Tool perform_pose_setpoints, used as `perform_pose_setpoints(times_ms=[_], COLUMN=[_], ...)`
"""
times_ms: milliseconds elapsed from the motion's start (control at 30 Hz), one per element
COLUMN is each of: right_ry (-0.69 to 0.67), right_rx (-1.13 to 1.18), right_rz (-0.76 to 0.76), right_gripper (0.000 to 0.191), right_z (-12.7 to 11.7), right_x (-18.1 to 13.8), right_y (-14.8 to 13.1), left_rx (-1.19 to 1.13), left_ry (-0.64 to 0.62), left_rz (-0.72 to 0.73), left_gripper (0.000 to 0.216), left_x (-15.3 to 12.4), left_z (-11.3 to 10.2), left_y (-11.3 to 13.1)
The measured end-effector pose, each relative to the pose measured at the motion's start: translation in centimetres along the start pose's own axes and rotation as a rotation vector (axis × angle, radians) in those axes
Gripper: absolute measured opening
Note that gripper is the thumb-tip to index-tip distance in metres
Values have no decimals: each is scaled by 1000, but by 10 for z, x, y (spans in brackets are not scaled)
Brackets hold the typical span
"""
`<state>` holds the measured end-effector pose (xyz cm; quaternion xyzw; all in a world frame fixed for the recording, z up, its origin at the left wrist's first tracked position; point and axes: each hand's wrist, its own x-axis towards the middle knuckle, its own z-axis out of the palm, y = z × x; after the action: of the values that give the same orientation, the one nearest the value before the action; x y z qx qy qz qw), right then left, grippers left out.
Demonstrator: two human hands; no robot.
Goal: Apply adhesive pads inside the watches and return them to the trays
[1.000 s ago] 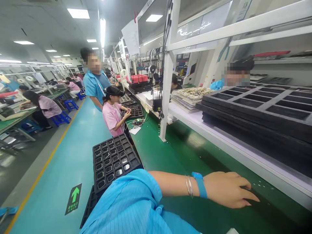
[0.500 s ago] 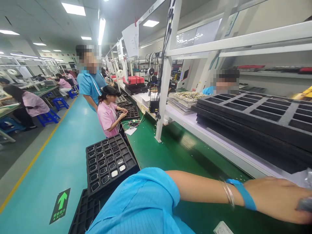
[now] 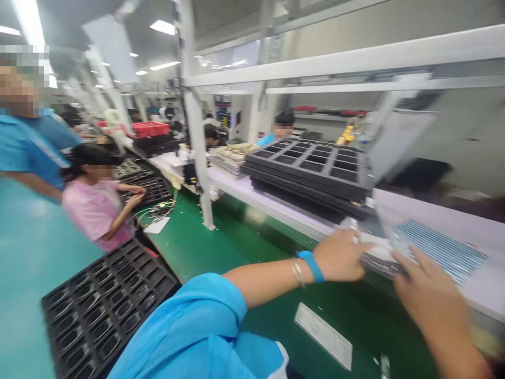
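Observation:
In front of the shelf edge, my left hand [image 3: 341, 255] has its fingers curled at the near side of a clear plastic bag [image 3: 379, 247] with whitish and dark contents, blurred by motion. My right hand [image 3: 432, 295] grips the bag's other side between thumb and fingers. What lies inside the bag cannot be made out. A blue band circles my left wrist. Below my hands, a white rectangular plate [image 3: 324, 336] rests on the green bench top [image 3: 244, 252].
Stacked black trays [image 3: 307, 173] stand on the white shelf [image 3: 272, 210], with blue-striped sheets [image 3: 442, 250] to their right. A black compartment tray [image 3: 106, 305] holding dark frames is at lower left. A co-worker in pink [image 3: 98, 205] sits beyond it. A white post [image 3: 199, 158] rises from the bench.
My view has swung right. My right hand and the plastic bag have come fully into view, and my left forearm appears further left in the picture.

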<state>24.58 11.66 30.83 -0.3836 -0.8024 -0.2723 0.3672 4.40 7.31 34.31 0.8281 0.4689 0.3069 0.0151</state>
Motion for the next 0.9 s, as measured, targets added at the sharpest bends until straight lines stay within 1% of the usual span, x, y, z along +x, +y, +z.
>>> perform_pose_setpoints(times_ms=[67, 133, 200, 267, 300, 367, 433, 500, 600, 633, 700, 767, 833, 867, 900], right_ry=[-44, -152, -263, -313, -304, -233, -101, 67, 308, 367, 432, 428, 363, 318, 270], right_rx=[-82, -81, -70, -75, -78, -57, 9, 107, 325, 424, 656, 885, 1057, 1118, 1164], right_rz=[-40, -71, -77, -29, 13, 101, 191, 320, 581, 675, 855, 1023, 1168, 1235, 1302], right_gripper=[28, 34, 42, 46, 46, 48, 47, 40, 24, 22, 27, 34, 39, 40, 39], right_z=[-1, -2, -4, -10, -15, -31, -52, -77, -113, -123, -141, -155, -163, -165, -165], right_x=[-2, 0, 7, 19, 25, 40, 53, 60, 53, 46, 24, -3, -34, -50, -67], right_y=[4, 2, -3, -5, -3, 6, 20, 33, 43, 42, 33, 15, -7, -18, -30], left_rx=[-20, -72, -138, -200, -226, -269, -328, -441, -737, -863, -1151, -1466, -1737, -1822, -1858], left_ry=[-24, -7, 50, 134, 183, 277, 330, 331, 278, 251, 168, 7, -195, -273, -319], left_rz=[43, 32, 13, 8, 7, 1, -20, -74, -237, -303, -421, -490, -531, -571, -647], left_gripper=[40, 40, 45, 48, 49, 47, 46, 46, 50, 54, 61, 62, 63, 65, 66], left_x=[5, 7, 4, -2, -5, -11, -16, -18, -19, -19, -20, -24, -32, -38, -45], left_z=[6, 12, 14, 11, 8, 3, -2, -3, -2, -2, -4, -5, -1, 5, 13], left_y=[-7, -11, -11, -10, -10, -12, -16, -22, -27, -27, -26, -26, -28, -30, -32])
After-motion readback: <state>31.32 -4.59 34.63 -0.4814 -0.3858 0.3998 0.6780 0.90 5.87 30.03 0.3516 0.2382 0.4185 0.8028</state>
